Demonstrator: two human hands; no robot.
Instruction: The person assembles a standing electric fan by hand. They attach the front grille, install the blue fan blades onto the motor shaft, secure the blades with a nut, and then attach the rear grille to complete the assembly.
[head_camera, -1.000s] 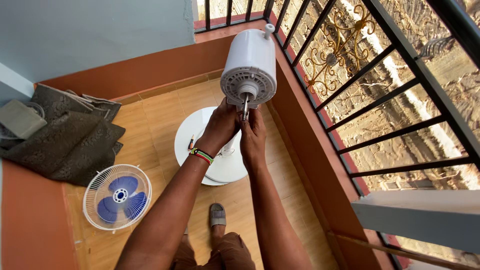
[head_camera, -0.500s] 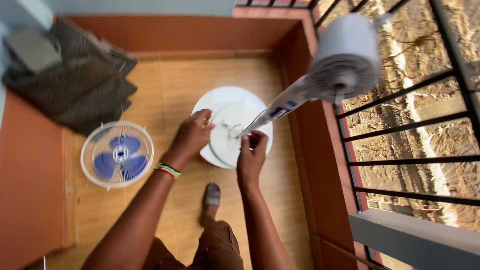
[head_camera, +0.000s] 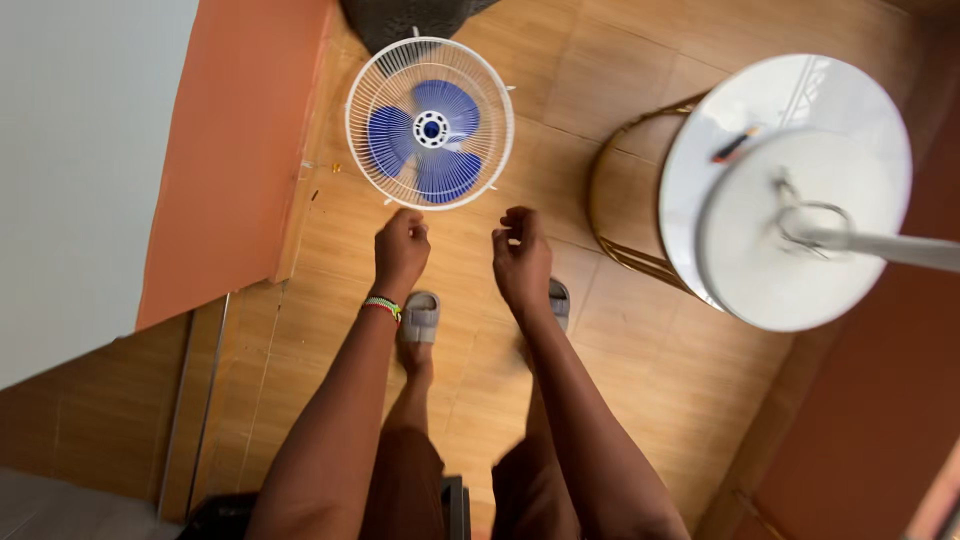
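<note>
Even, soft daylight fills the scene, bright without harsh contrast. The round white plastic fan base (head_camera: 800, 190) is the brightest area, close to washed out, with faint pale streaks of glare near its upper rim. The tan tiled floor (head_camera: 620, 80) shows only weak, diffuse shadows. The white wire fan cage with blue blades (head_camera: 430, 122) is fairly sharp, while both hands, left (head_camera: 400, 252) and right (head_camera: 521, 260), are slightly soft. Straight lines bow near the frame edges.
</note>
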